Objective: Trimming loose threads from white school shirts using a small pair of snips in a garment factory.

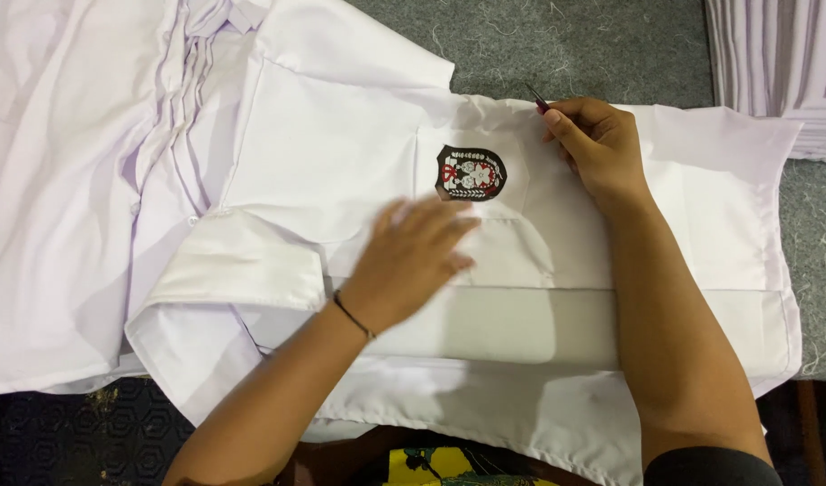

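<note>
**Two hands on a white shirt around its sewn badge**

The fingers (570,121) of the right hand (593,144) are curled narrow, pinching a thin dark needle-like tool (536,97) whose tip pokes out up and to the right of the badge (470,172). The right hand rests on the cloth just to the right of the badge, knuckles up, without touching it.

The fingers (435,229) of the left hand (408,261) lie flat and slightly spread, holding nothing, pressed on the fabric just below the badge; they look blurred. A thin dark band (352,316) circles the left wrist, further below the badge.

The badge is a dark shield-shaped patch with red and white figures, sitting on the chest pocket (485,207) of a white shirt (341,144). The shirt lies spread flat, its folded collar (237,261) to the lower left of the badge and a sleeve running off to the right.

More white cloth (62,180) is bunched far left of the badge. Above the badge a grey felt-like surface (566,45) shows beneath the shirt, and a pleated pale curtain (782,63) hangs at the far upper right.
</note>
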